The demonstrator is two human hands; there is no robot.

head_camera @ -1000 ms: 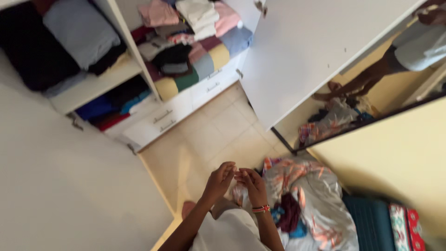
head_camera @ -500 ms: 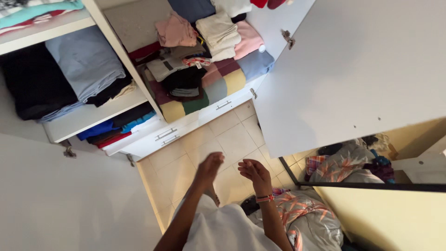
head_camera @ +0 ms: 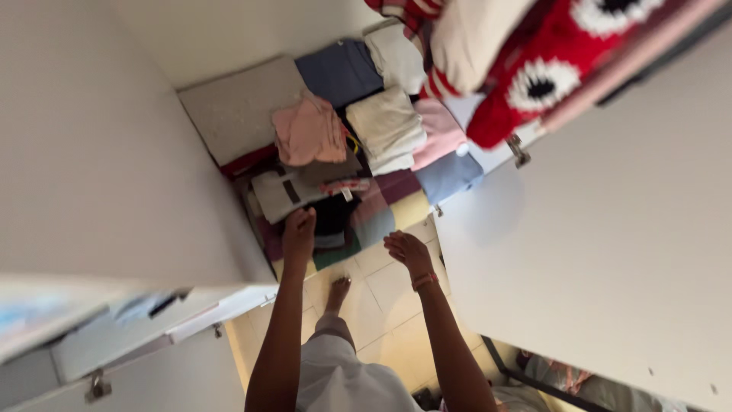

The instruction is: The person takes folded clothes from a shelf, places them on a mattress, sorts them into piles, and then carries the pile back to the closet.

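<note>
My left hand (head_camera: 298, 234) reaches up at the front edge of a wardrobe shelf, fingers curled loosely, just below a folded white garment (head_camera: 278, 194) and a black one (head_camera: 333, 216); it holds nothing. A little to the right, my right hand (head_camera: 407, 252) is raised with a beaded bracelet at the wrist, palm open and empty, close to the colour-blocked blanket (head_camera: 381, 210). On that shelf lie stacked clothes: a pink piece (head_camera: 309, 131), a cream pile (head_camera: 387, 126), a dark blue piece (head_camera: 339, 72).
An open white wardrobe door (head_camera: 602, 244) stands at the right, and a white side panel (head_camera: 91, 152) fills the left. A red plush item with white eye shapes (head_camera: 549, 72) hangs at the top right. My foot (head_camera: 337, 291) rests on the beige tiled floor (head_camera: 389, 305).
The view has tilted up and closer to the wardrobe. Both hands have parted and risen from near my waist toward the shelf of folded clothes. The bed has dropped out of view.
</note>
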